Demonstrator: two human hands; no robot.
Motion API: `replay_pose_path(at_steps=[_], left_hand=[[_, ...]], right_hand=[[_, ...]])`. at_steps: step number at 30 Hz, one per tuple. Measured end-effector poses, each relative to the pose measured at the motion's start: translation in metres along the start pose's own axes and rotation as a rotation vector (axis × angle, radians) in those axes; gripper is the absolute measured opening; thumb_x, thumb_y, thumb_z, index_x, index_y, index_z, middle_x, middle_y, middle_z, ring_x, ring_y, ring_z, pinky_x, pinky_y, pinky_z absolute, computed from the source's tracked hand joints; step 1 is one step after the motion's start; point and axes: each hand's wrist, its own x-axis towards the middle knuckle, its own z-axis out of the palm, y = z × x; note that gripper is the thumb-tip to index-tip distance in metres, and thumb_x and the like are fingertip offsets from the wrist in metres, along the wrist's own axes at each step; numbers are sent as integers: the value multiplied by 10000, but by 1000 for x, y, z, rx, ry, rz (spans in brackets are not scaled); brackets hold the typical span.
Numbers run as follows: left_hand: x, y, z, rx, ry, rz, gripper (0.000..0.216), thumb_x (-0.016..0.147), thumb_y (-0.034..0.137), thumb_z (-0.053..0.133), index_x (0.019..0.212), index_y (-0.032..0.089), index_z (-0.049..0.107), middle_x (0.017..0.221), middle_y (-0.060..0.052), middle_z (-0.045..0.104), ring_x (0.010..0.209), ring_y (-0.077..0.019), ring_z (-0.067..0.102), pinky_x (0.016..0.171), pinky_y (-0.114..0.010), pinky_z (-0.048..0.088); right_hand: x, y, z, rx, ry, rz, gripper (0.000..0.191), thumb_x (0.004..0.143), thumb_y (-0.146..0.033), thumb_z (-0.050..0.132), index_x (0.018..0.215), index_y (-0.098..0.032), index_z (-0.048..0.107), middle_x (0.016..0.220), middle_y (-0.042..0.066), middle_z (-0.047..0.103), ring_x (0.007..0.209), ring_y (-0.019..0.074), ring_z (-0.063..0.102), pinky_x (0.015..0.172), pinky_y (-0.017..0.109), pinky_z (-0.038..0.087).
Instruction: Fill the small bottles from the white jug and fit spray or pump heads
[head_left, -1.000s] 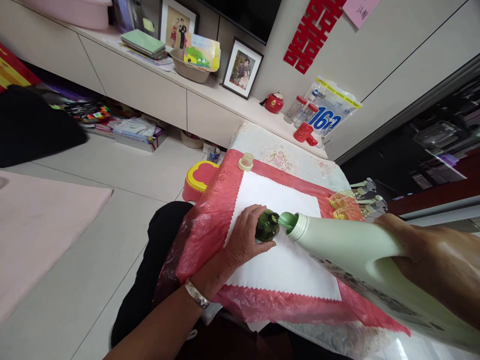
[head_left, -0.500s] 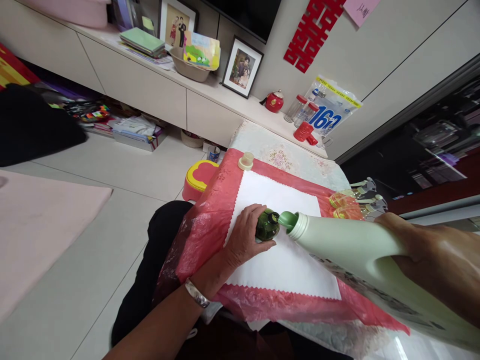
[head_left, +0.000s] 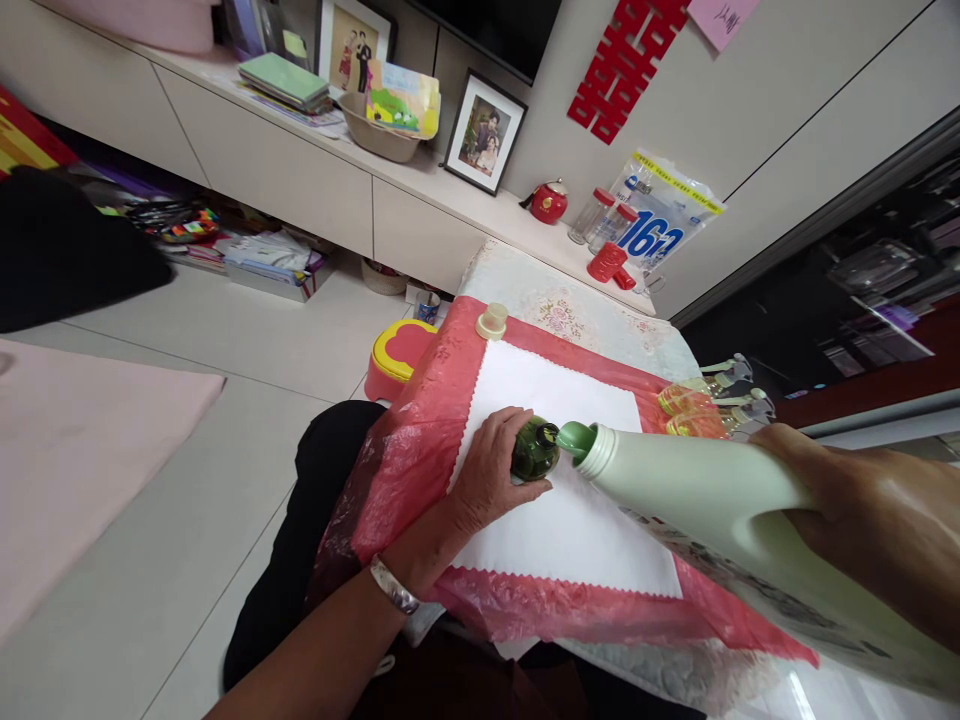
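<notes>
My left hand (head_left: pixel 491 465) is wrapped round a small dark green bottle (head_left: pixel 535 450), which stands open-mouthed on a white cloth (head_left: pixel 562 535) with zigzag edges. In my right hand (head_left: pixel 847 500) is the handle of a large pale green jug (head_left: pixel 690 475), tipped so that its spout (head_left: pixel 576 438) meets or nearly meets the bottle's mouth. Whether liquid is flowing I cannot tell. A translucent cap (head_left: pixel 492 321) sits at the cloth's far left corner, on the red plastic sheet (head_left: pixel 420 440).
Two clear spray bottles (head_left: pixel 697 410) with yellowish liquid lie at the table's right side. A yellow and pink stool (head_left: pixel 401 355) stands left of the table. Behind is a low cabinet (head_left: pixel 420 225) bearing framed photos, a basin (head_left: pixel 379 130) and red-lidded jars (head_left: pixel 600 220).
</notes>
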Motion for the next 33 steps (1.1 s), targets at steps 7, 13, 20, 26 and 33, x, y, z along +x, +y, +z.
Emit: replay_pose_path(at_steps=[7,13,20,26,33], left_hand=[[0,-1,1,-6,3,3,954,679,313,859,1457,263,310,1364,-157,497,1289,-361,513,1083,-578,455],[0,0,0,-10,10,6,935,682,315,857,1448,248,324,1356,-163,507,1278,-362,515,1075,-580,459],[0,0,0,-13,6,0,949,677,310,858,1458,255,321,1368,-159,502,1289,-362,511,1087,-572,450],[0,0,1,-9,13,12,947,678,306,860,1453,239,320,1359,-171,500,1278,-368,509,1081,-584,452],[-1,0,1,-12,11,12,945,681,303,861,1452,249,316,1358,-165,496,1283,-364,507,1079,-583,455]], right_hand=[[2,1,1,-77,-16,-28,373,810,-294,499,1164,-371,586,601,-6,602,442,187,579,413,251,310],[1,7,4,-115,-14,-95,332,806,-292,530,1123,-384,567,580,-28,582,422,171,565,400,240,305],[4,4,0,-100,-39,-61,325,808,-279,535,1116,-364,591,573,-22,585,423,172,571,398,242,319],[3,9,5,-78,-3,-78,333,804,-306,551,1125,-387,581,574,-34,597,421,174,569,383,229,322],[4,14,12,-92,144,-187,356,734,-271,560,1073,-375,597,509,-51,555,341,166,509,330,218,265]])
